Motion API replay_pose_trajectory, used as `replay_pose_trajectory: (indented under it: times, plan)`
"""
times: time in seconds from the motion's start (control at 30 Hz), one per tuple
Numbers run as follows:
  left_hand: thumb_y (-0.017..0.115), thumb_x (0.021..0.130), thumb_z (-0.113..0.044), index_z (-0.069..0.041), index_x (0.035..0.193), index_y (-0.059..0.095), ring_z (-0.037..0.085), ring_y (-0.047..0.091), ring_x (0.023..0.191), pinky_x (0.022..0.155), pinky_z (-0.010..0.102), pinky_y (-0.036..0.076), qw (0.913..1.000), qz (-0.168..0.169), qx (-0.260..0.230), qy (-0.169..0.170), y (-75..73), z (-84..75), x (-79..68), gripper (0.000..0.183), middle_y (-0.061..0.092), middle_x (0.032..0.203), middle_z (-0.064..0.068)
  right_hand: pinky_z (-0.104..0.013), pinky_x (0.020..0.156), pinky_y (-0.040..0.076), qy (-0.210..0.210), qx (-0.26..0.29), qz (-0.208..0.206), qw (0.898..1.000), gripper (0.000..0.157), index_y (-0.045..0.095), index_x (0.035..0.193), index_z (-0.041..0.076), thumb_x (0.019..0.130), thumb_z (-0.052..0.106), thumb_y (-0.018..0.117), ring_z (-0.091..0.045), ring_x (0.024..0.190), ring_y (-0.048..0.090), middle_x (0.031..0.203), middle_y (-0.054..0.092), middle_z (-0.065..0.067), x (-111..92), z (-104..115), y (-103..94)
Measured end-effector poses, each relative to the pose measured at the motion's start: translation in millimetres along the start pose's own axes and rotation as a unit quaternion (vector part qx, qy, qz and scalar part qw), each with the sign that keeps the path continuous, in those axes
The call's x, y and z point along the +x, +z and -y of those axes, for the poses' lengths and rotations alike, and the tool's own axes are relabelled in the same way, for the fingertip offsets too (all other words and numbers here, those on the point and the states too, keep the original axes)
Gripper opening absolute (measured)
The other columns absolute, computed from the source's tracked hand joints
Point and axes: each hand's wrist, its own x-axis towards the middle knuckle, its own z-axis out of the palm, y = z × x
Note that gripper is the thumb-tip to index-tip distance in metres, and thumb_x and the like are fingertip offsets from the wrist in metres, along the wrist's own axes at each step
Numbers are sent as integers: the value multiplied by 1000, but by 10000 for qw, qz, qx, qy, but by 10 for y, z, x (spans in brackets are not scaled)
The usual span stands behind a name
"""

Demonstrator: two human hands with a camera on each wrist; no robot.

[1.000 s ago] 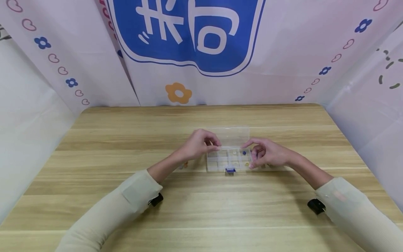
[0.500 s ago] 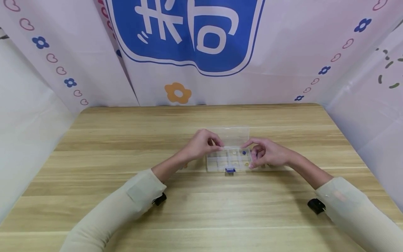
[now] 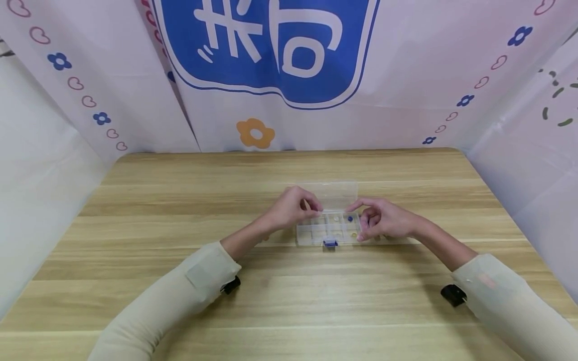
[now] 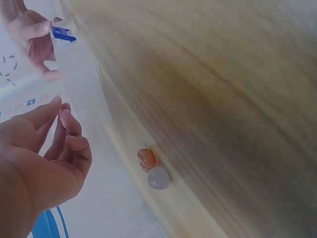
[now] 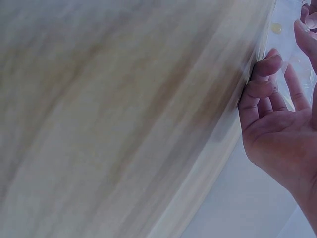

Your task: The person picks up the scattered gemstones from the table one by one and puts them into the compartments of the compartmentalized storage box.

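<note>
A clear plastic compartment box [image 3: 319, 234] lies on the table, its clear lid [image 3: 340, 193] folded back and a blue latch [image 3: 330, 243] at its front. Small pieces sit in it, among them a blue one [image 3: 349, 219], a white one [image 3: 336, 219] and a yellow one [image 3: 354, 235]. My right hand [image 3: 389, 218] grips the box's right end between thumb and index finger. Over the back-row compartments is my left hand [image 3: 293, 208], thumb and index fingertips brought together; I cannot tell whether a small piece is between them.
Left of the box, by my left wrist, an orange polished stone [image 4: 147, 157] touches a pale, milky one [image 4: 159, 178] on the wood-grain table [image 3: 289, 296]. A printed cloth [image 3: 217, 125] hangs behind the table's far edge.
My left hand has shifted slightly to the right along the box's back row, its fingertips still together. My right hand and the box have stayed in place.
</note>
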Motion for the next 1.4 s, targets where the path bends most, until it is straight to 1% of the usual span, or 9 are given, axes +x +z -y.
replay_pose_trajectory:
  times: [0.27,0.47,0.73,0.9,1.07,1.23,1.33,1.4]
  plan:
    - [75,93,1,2,102,79,10,58,71,64,19,47,10000,71,52,13,-11,-4,-20,10,76,91,8,-21,58,46,-45,44,9,10000,62,51,137,-10,84,-5,81,-10,66,54,81,63,-9,-7,17,11]
    - [74,94,1,1,103,79,12,57,71,63,20,46,10000,-34,-5,-76,-47,-9,-65,10,73,91,8,-21,58,45,-64,29,13,10000,62,50,137,-11,84,-6,80,-10,66,53,81,62,-9,-10,26,14]
    - [75,94,0,2,102,77,12,60,70,63,22,49,9999,10,-63,154,-131,17,-166,9,73,91,7,-20,57,45,57,122,38,9999,63,50,139,-10,83,-6,80,-8,64,52,81,62,-9,-4,11,10]
    - [75,92,2,4,100,77,12,60,71,65,22,50,9996,-35,-45,266,-196,72,-256,8,73,90,8,-22,57,46,95,133,60,9998,63,49,140,-11,84,-5,79,-8,63,52,81,62,-9,-14,10,12]
    - [75,91,4,6,94,75,13,57,67,60,22,47,9992,-80,-59,376,-250,153,-358,4,71,84,8,-22,58,45,84,145,49,9998,63,49,139,-11,84,-5,79,-8,63,52,81,62,-10,-17,7,18]
    - [75,92,4,5,94,76,14,58,64,54,23,49,9993,-123,-155,301,-290,243,-451,3,70,83,8,-21,58,45,73,164,64,9998,63,49,139,-12,84,-5,79,-8,64,52,81,62,-10,-17,15,15]
    - [74,91,6,5,95,76,15,59,64,54,23,50,9993,-165,-184,279,-311,292,-491,4,70,84,9,-21,58,45,96,164,67,9998,63,49,140,-11,84,-5,80,-8,64,52,81,62,-10,-13,20,19]
    - [75,91,6,6,94,76,14,60,66,57,23,50,9993,-185,-121,300,-328,324,-512,3,71,85,9,-22,58,46,107,164,67,9998,64,49,140,-11,84,-5,80,-8,64,52,82,62,-10,-12,24,22]
